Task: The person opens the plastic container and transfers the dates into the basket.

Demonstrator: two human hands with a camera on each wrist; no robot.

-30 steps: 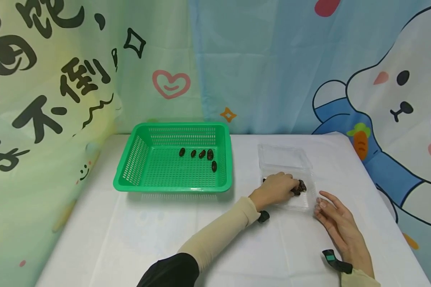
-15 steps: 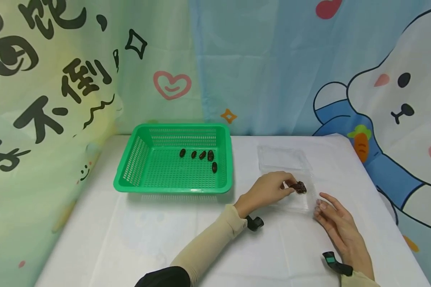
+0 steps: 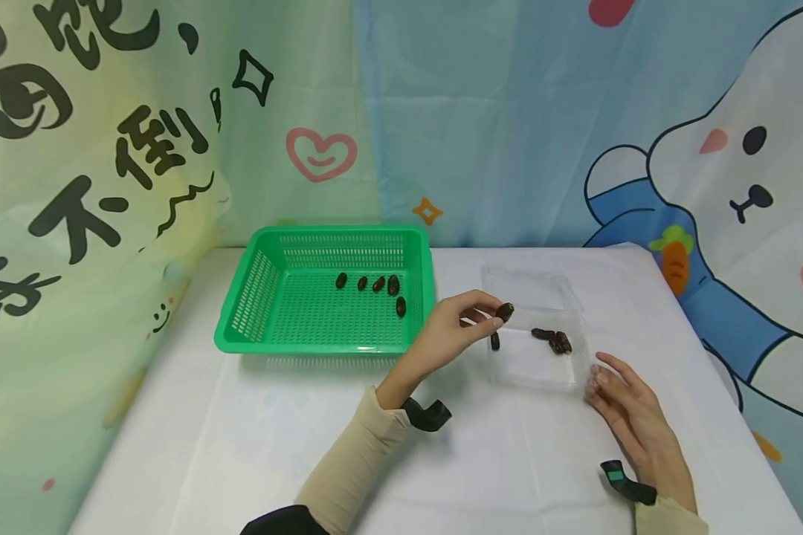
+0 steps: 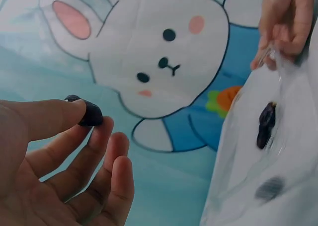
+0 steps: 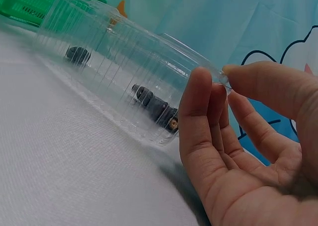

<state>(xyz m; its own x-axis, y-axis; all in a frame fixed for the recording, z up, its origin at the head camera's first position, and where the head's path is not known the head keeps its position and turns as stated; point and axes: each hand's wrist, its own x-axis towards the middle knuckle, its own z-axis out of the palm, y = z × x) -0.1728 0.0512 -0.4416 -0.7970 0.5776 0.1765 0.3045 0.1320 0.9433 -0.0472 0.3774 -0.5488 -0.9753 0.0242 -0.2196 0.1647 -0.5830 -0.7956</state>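
My left hand (image 3: 444,334) pinches a dark brown date (image 3: 505,311) between thumb and fingertips, raised above the left side of a clear plastic box (image 3: 529,371). The same date (image 4: 90,113) shows up close in the left wrist view, the other fingers spread loosely below it. With thumb and fingers my right hand (image 5: 248,131) pinches the rim of the box at its near right corner. Inside the box, several dates (image 3: 560,342) lie together at the right, and a single date (image 3: 495,341) lies at the left wall, partly behind my left hand in the head view.
A green plastic basket (image 3: 321,348) stands to the left on the white cloth (image 3: 254,438), with several dates (image 3: 393,284) spread over the right half of its floor. The box's lid (image 3: 529,286) lies folded back behind it. A printed curtain (image 3: 495,148) hangs along the table's back.
My left hand has drawn out of the box, moving left and up with one date pinched in it. The right hand has stayed at the box's rim.
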